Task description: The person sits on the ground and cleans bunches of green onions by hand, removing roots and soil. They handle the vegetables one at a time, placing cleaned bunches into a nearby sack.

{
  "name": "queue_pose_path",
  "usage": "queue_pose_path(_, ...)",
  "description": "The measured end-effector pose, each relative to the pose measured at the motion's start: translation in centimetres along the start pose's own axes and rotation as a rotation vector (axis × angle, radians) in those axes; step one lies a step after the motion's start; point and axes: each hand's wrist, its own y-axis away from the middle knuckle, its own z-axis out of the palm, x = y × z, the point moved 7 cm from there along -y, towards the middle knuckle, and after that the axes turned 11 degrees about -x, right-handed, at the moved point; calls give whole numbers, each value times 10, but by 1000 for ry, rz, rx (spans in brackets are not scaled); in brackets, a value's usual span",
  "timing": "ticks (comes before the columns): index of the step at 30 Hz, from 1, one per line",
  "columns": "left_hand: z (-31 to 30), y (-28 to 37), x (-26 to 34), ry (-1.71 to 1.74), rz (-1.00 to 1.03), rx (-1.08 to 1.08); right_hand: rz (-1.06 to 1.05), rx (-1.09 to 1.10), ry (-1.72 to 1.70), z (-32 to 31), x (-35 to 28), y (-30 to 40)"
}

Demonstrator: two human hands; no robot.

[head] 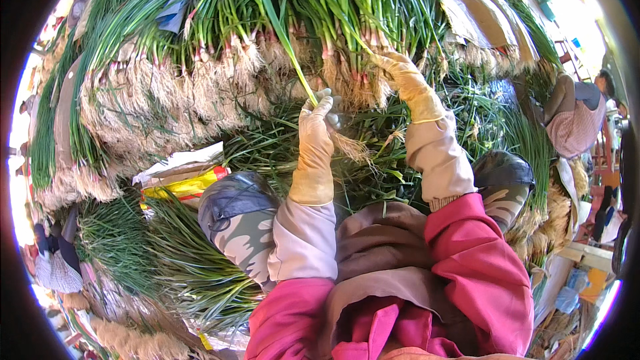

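Note:
My left hand (318,115), in a pale yellow rubber glove, is closed around the lower stem of a green onion plant (298,71). Its pale roots hang below the fist and its green leaves rise away from me. My right hand (392,72), gloved the same way, is at the root end of the row of green onions (370,5); its fingertips pinch a thin yellowish leaf. Thick, pale roots (220,80) run along the near side of the row. Under my hands lies a heap of loose green leaves (370,145).
My knees, with dark pads, flank the leaf heap. A yellow and red plastic bag (185,187) lies by the left knee. More green onions (200,265) lie at the lower left. A person (577,110) sits at the far right, another (57,260) at the far left.

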Motion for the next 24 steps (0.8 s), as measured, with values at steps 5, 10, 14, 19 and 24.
queue_pose_path(5,12,-6,-7,65,-11,-65,-391,-453,-301,1,-100,31)
queue_pose_path(10,13,-9,-10,47,-17,-25,-887,19,6,-115,-176,57)
queue_pose_path(14,10,-19,-21,-10,-38,-53,-733,543,1045,-200,-98,-8)
queue_pose_path(19,6,-20,-23,-24,-71,-39,-28,497,1259,-228,19,-56)
queue_pose_path(24,-1,-21,-20,-90,-59,9,-257,678,1338,-95,-87,7)
